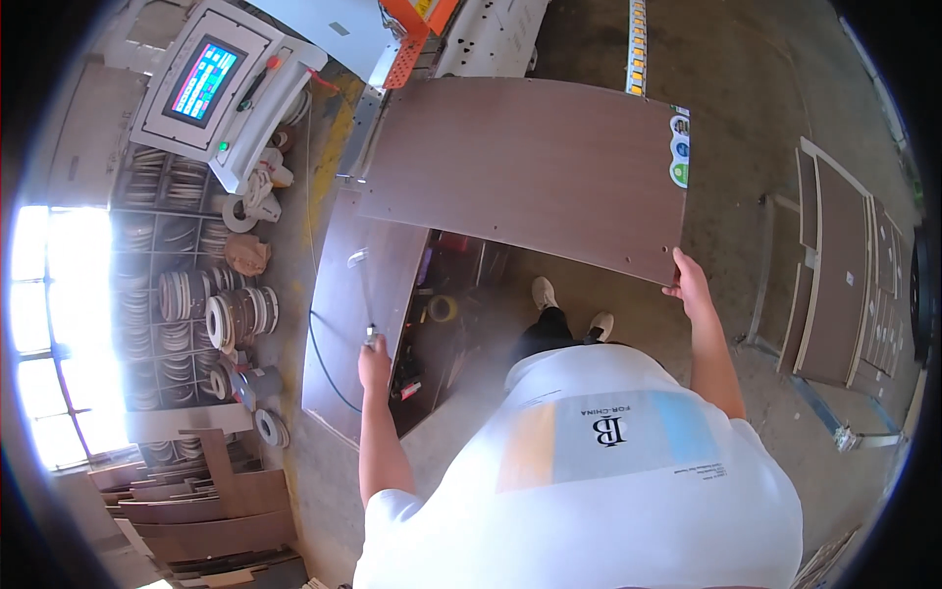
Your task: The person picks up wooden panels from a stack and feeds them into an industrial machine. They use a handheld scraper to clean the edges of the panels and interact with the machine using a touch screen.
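Note:
A large brown board (530,167) with small drilled holes and round stickers on its right end lies in front of me. My right hand (693,285) grips the board's near right corner, fingers closed round the edge. On the left, my left hand (374,365) is closed round the handle of an air blow gun (371,332). Its thin nozzle points away from me, above a brown worktop (339,285). A dark green hose (316,353) curves over that worktop toward the gun. The fingers under the board's corner are partly hidden.
Beyond the worktop at far left stands a control panel (204,83) with a lit screen. Shelves of edge-band rolls (235,316) line the left side. An orange and white machine (417,29) is at the far side. Boards (839,275) lean on a rack at right.

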### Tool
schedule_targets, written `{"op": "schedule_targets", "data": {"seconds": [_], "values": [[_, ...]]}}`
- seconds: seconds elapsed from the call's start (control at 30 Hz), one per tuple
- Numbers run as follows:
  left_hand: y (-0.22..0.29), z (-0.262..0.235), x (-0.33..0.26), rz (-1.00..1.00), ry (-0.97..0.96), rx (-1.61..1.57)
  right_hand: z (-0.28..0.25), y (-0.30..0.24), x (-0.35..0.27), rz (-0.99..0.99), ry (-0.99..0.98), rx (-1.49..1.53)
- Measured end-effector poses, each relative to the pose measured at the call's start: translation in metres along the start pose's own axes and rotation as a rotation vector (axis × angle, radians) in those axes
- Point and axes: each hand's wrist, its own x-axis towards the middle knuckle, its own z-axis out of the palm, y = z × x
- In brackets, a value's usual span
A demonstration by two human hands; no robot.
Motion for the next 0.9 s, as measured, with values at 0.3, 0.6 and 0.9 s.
{"op": "schedule_targets", "data": {"seconds": [0.3, 0.6, 0.9], "values": [[0.098, 0.011, -0.176, 0.629, -0.699, 0.461, 0.0, -0.002, 0.007, -0.026, 0.003, -0.139], [0.016, 0.023, -0.003, -0.293, -0.166, -0.586, 0.011, -0.007, 0.011, -0.019, 0.059, 0.015], [0.144, 0.098, 0.025, -0.152, -0.459, -0.91, 0.018, -0.049, -0.022, -0.003, 0.022, 0.119]]}}
